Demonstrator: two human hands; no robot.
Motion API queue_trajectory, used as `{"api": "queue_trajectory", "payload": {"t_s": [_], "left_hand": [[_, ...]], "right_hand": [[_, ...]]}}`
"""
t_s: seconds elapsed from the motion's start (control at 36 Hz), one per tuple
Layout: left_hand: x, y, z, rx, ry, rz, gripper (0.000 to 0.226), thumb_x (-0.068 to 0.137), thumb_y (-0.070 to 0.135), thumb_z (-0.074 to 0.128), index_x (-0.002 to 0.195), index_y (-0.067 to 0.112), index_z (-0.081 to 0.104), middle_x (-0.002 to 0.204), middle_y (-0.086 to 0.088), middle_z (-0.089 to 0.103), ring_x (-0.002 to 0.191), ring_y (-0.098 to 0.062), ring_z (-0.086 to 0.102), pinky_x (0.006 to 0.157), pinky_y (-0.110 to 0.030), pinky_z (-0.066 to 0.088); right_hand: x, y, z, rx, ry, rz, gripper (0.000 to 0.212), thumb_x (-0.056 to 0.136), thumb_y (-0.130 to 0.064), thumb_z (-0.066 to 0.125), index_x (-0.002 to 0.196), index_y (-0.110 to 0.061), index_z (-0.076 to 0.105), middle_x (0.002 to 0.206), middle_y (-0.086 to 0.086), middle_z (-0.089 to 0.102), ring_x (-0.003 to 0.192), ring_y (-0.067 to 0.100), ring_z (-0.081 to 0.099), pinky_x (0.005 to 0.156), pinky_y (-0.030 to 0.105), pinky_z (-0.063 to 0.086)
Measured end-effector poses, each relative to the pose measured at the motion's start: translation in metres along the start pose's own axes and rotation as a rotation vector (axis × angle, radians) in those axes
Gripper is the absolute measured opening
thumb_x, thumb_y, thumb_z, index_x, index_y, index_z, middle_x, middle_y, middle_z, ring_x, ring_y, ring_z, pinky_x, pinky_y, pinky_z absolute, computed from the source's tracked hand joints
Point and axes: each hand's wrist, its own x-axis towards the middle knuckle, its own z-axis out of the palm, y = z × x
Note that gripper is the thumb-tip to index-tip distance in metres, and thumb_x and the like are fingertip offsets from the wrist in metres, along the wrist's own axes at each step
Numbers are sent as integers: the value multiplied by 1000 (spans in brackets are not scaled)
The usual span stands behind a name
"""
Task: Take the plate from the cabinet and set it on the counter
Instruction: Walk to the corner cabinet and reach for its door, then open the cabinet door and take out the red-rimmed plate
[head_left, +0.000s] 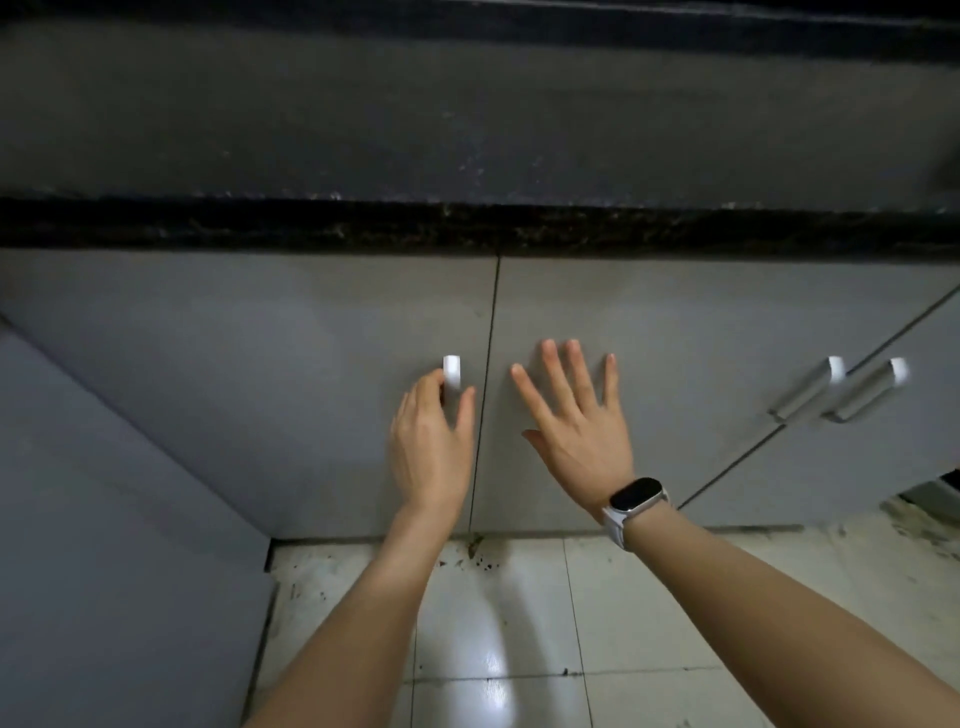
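Two grey cabinet doors sit shut below a dark stone counter (467, 130). My left hand (431, 447) wraps its fingers around the silver handle (451, 370) of the left door (234, 364), near the seam between the doors. My right hand (576, 421) lies flat with fingers spread against the right door (675, 338); a smartwatch is on that wrist. No plate is visible; the cabinet's inside is hidden behind the doors.
Two more silver handles (810, 389) (872, 387) sit on a further pair of doors at the right. A grey panel (104, 519) juts out at the left. Stained white floor tiles (493, 623) lie below me.
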Motion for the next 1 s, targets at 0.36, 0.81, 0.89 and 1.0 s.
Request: {"api": "queue_trajectory", "payload": {"t_s": [0.36, 0.81, 0.89, 1.0], "left_hand": [[-12, -27, -6, -112, 84, 250, 8, 80, 16, 63, 83, 8, 60, 73, -16, 65, 67, -38, 60, 62, -44, 51], [-151, -67, -172, -60, 100, 348, 41, 83, 41, 49, 112, 15, 61, 79, -5, 61, 71, -12, 56, 68, -25, 47], [-169, -79, -207, -59, 141, 283, 54, 78, 53, 47, 118, 17, 58, 88, 4, 59, 79, -6, 55, 71, -8, 43], [-178, -95, -242, -21, 210, 185, 50, 71, 59, 50, 113, 31, 57, 86, 20, 55, 84, -8, 59, 76, -18, 47]], "right_hand": [[3, -11, 3, 47, 134, 94, 92, 67, -22, 75, 142, -20, 21, 157, 9, -2, 142, 31, -4, 104, 67, 21], [-119, -167, -81, 1315, -73, -21, 33, 88, -14, 52, 120, -18, 58, 111, -6, 65, 101, -2, 61, 84, 11, 48], [-124, -200, -91, 1334, -32, -183, 33, 87, -13, 51, 119, -11, 59, 111, 6, 68, 102, 10, 63, 88, 25, 53], [-118, -239, -97, 1350, -12, -310, 34, 86, -9, 51, 120, -12, 58, 115, 10, 66, 107, 15, 61, 91, 36, 52]]}}
